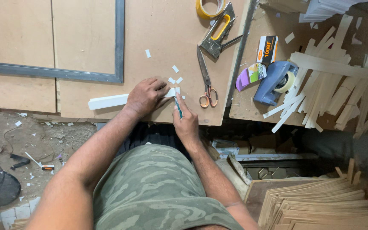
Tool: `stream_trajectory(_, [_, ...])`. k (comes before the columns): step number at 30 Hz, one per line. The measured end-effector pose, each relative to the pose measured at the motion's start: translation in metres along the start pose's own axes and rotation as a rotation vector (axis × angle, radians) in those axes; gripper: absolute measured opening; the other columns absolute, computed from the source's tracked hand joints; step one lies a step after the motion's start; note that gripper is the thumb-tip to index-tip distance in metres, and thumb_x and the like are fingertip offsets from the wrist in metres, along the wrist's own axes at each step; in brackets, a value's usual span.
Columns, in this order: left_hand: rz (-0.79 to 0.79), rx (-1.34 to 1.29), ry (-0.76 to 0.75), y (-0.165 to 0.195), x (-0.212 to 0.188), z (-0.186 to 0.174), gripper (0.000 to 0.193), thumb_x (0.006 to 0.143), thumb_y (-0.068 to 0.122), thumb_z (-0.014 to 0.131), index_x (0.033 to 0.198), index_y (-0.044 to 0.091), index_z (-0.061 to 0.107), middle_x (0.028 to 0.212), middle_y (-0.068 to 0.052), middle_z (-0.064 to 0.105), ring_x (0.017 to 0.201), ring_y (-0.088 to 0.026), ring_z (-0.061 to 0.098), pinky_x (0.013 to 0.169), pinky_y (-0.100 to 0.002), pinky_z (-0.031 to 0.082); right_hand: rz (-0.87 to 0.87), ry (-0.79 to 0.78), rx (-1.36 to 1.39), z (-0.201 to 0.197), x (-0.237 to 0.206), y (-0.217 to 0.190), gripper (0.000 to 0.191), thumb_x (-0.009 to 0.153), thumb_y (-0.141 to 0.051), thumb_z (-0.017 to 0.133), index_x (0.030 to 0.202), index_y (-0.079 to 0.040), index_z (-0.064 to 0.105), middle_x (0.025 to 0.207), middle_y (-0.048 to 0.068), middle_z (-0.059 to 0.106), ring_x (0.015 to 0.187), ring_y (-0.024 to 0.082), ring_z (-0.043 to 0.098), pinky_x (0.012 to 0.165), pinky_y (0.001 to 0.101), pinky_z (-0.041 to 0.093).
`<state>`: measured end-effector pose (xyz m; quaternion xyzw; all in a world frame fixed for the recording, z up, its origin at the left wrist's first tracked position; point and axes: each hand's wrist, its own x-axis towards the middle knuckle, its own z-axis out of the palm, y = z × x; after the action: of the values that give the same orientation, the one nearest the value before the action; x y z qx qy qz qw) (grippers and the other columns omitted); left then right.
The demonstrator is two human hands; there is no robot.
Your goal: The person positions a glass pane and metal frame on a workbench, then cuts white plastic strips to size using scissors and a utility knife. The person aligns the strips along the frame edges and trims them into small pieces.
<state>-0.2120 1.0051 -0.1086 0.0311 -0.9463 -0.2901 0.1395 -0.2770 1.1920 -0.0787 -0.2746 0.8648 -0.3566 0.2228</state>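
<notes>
Seen from the head camera, a long white strip (107,101) is being pinned flat on the brown bench (167,38) by the left hand (145,97), its fingers (160,87) pressed down and spread over the strip's right end. A slim green-handled knife (178,106) is being gripped by the right hand (187,123), its fingers clenched round the handle and the tip being held at the strip's end, just beside the left fingertips. Small white offcuts (174,74) are lying just beyond the fingers, with scissors (206,81) to their right and a staple gun (218,32), a yellow tape roll (209,7) and a blue tape dispenser (275,81) farther off. A slip looks the main risk: with the blade being worked so close to the holding fingers, a skid off the smooth strip could nick them, or the strip could shift and be cut crooked.
</notes>
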Motion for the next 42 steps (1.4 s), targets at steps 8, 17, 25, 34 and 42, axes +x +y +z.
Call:
stream_trajectory(8, [-0.005, 0.011, -0.025, -0.005, 0.0, 0.0, 0.033, 0.08, 0.026, 0.081, 0.104, 0.006, 0.073, 0.102, -0.007, 0.067, 0.099, -0.027, 0.064, 0.087, -0.039, 0.055, 0.18, -0.057, -0.065, 0.001, 0.001, -0.006, 0.049, 0.098, -0.015, 0.061, 0.147, -0.02, 0.059, 0.086, 0.03, 0.068, 0.077, 0.041, 0.072, 0.068, 0.0468, 0.056])
stream_trajectory(17, [-0.004, -0.018, -0.01, -0.005, -0.002, -0.001, 0.029, 0.082, 0.026, 0.081, 0.102, 0.007, 0.072, 0.102, -0.007, 0.067, 0.098, -0.028, 0.065, 0.086, -0.04, 0.055, 0.1, -0.002, -0.019, 0.007, -0.034, 0.004, 0.045, 0.097, -0.013, 0.061, 0.142, -0.012, 0.062, 0.103, 0.027, 0.071, 0.092, 0.04, 0.073, 0.074, 0.0447, 0.059])
stream_trajectory(25, [-0.011, 0.01, -0.01, -0.003, -0.002, 0.003, 0.033, 0.082, 0.028, 0.082, 0.103, 0.005, 0.072, 0.1, -0.008, 0.066, 0.098, -0.026, 0.065, 0.088, -0.039, 0.055, 0.12, 0.044, 0.06, -0.001, -0.009, -0.008, 0.046, 0.099, -0.013, 0.059, 0.145, -0.009, 0.058, 0.092, 0.021, 0.076, 0.076, 0.03, 0.078, 0.07, 0.0393, 0.059])
stream_trajectory(34, [-0.006, 0.015, -0.007, -0.005, -0.002, 0.005, 0.032, 0.081, 0.025, 0.082, 0.105, 0.005, 0.073, 0.1, -0.007, 0.067, 0.098, -0.025, 0.065, 0.088, -0.038, 0.055, -0.04, 0.042, 0.019, 0.003, -0.003, 0.0, 0.047, 0.1, -0.012, 0.06, 0.147, -0.011, 0.057, 0.104, 0.026, 0.074, 0.086, 0.034, 0.077, 0.072, 0.0408, 0.059])
stream_trajectory(42, [-0.027, 0.008, -0.031, -0.003, -0.001, 0.002, 0.032, 0.08, 0.026, 0.081, 0.103, 0.005, 0.073, 0.1, -0.008, 0.067, 0.096, -0.027, 0.064, 0.086, -0.04, 0.055, 0.152, -0.011, 0.006, 0.012, -0.006, 0.005, 0.048, 0.098, -0.016, 0.059, 0.146, -0.016, 0.059, 0.098, 0.028, 0.07, 0.077, 0.037, 0.075, 0.067, 0.0449, 0.057])
